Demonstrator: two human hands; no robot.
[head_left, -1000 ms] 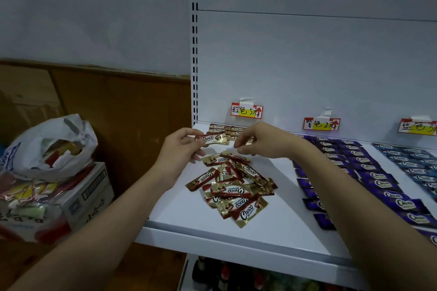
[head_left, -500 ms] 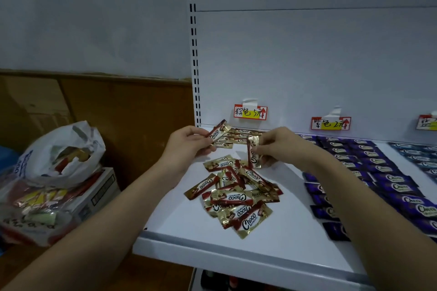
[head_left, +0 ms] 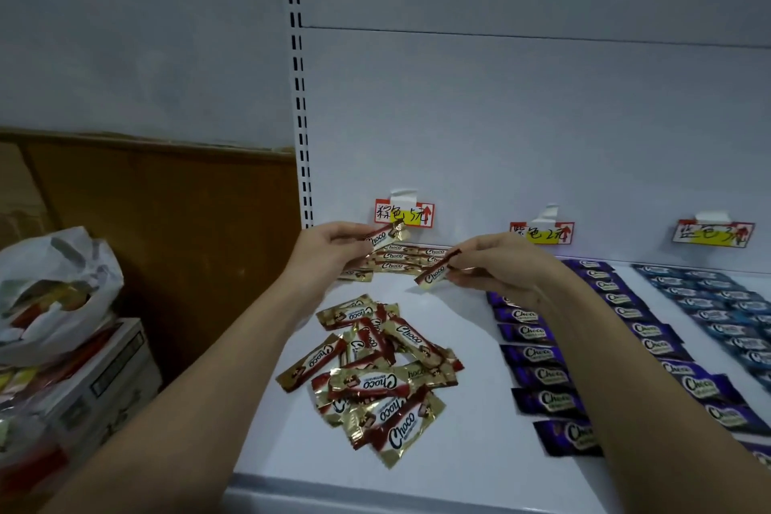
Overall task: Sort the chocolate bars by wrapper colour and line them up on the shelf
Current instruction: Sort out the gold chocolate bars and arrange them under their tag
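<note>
Flanking bare shelf (head_left: pixel 471 317): left hand (head_left: pixel 329 252), right hand (head_left: pixel 496 265), each pinching a bar.

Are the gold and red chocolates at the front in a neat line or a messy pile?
A messy pile: the bars overlap and point different ways.

Both bare forearms reach forward and converge at chest height. The left hand (head_left: pixel 329 248) pinches a brown-and-gold chocolate bar (head_left: pixel 381 239) between thumb and curled fingers. The right hand (head_left: pixel 498 263), palm down, pinches another brown-and-gold bar (head_left: pixel 436 270) at its fingertips.
</note>
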